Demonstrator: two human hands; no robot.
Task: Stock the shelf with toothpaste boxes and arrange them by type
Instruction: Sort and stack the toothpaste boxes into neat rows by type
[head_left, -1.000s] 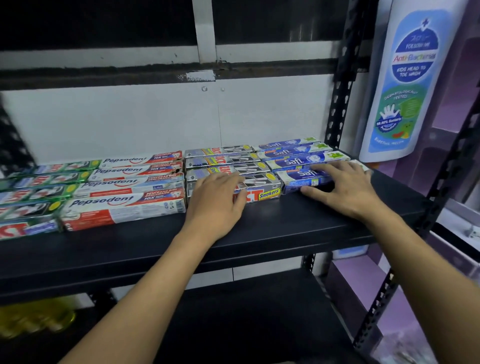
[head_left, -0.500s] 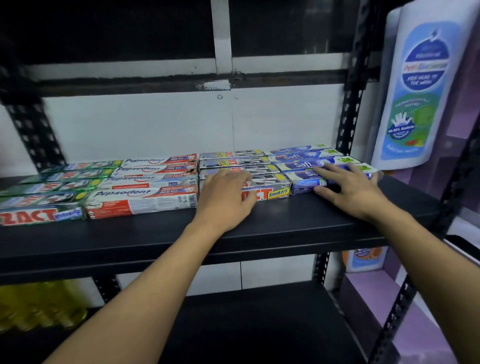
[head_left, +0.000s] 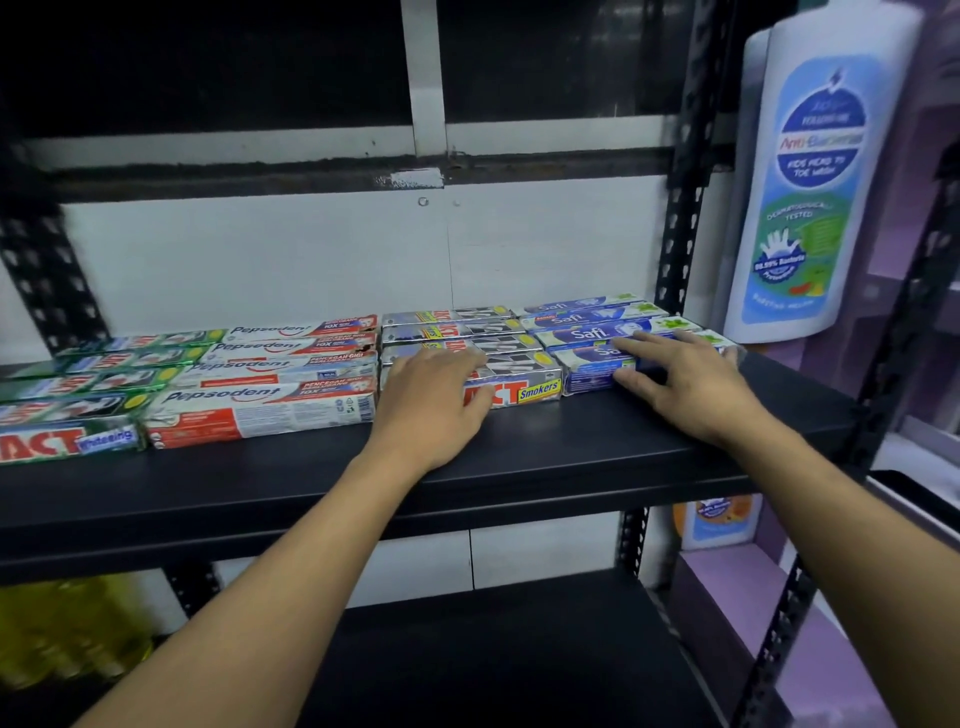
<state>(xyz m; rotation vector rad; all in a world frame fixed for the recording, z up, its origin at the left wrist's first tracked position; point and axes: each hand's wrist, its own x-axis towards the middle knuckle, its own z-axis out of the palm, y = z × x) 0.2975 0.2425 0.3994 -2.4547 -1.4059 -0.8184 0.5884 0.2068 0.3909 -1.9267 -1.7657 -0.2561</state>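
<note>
Four groups of toothpaste boxes lie side by side on the black shelf (head_left: 311, 483). From the left: green Zact boxes (head_left: 78, 410), white and red Pepsodent boxes (head_left: 270, 395), silver Zact Smokers boxes (head_left: 524, 382) and blue Safi boxes (head_left: 597, 332). My left hand (head_left: 431, 405) rests flat on the front Zact Smokers box, fingers straight. My right hand (head_left: 680, 384) lies over the front Safi box (head_left: 587, 376), fingers spread along its top and thumb at its front face.
A large white bottle with a blue and green label (head_left: 810, 171) hangs at the right by the black upright post (head_left: 680, 218). Below is a second black shelf (head_left: 493, 649), with yellow bottles (head_left: 62, 629) at the lower left.
Both hands stay on the same boxes. The view has shifted, so the shelf and boxes sit further right and lower in frame.
</note>
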